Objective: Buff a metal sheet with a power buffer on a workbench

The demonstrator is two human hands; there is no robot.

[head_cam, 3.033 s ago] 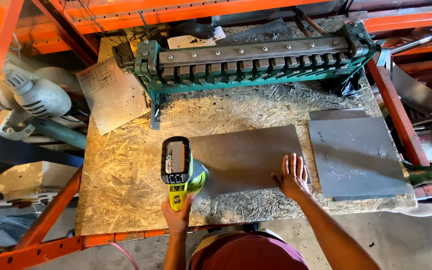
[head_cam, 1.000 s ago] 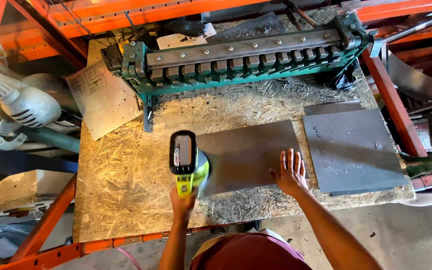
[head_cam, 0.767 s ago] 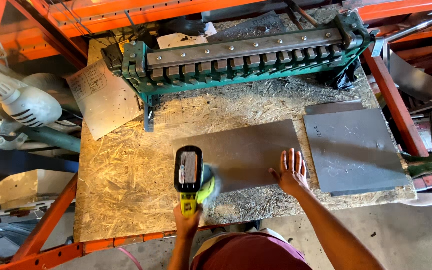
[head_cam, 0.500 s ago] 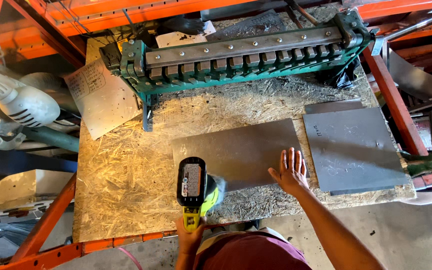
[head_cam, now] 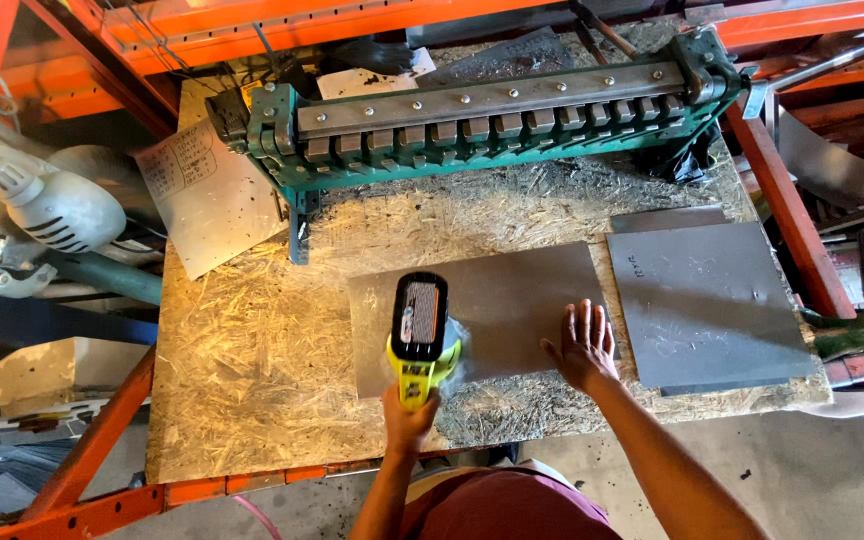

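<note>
The left hand [head_cam: 409, 418] has its fingers clenched around a yellow-green cordless drill [head_cam: 421, 330] over the grey metal sheet [head_cam: 512, 300]; the right hand [head_cam: 582, 348] presses flat, fingers released, on the sheet's right edge on the bench [head_cam: 242, 400].

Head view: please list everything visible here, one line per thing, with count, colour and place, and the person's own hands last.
Metal sheet: one, grey, flat at bench centre, under both hands.
Power drill: one, yellow-green and black, over the sheet's left part.
Stacked plates: at least two, grey, right end of bench.
Bending brake: one, green with steel bar, along the back of the bench.
Marked sheet: one, pale, back left corner, overhanging.
Bench top: one, tan strand board.
Rack beams: several, orange, around the bench.
Motor housing: one, white, left of the bench.
Left hand: grips the drill's handle.
Right hand: flat on the sheet's right edge.
</note>
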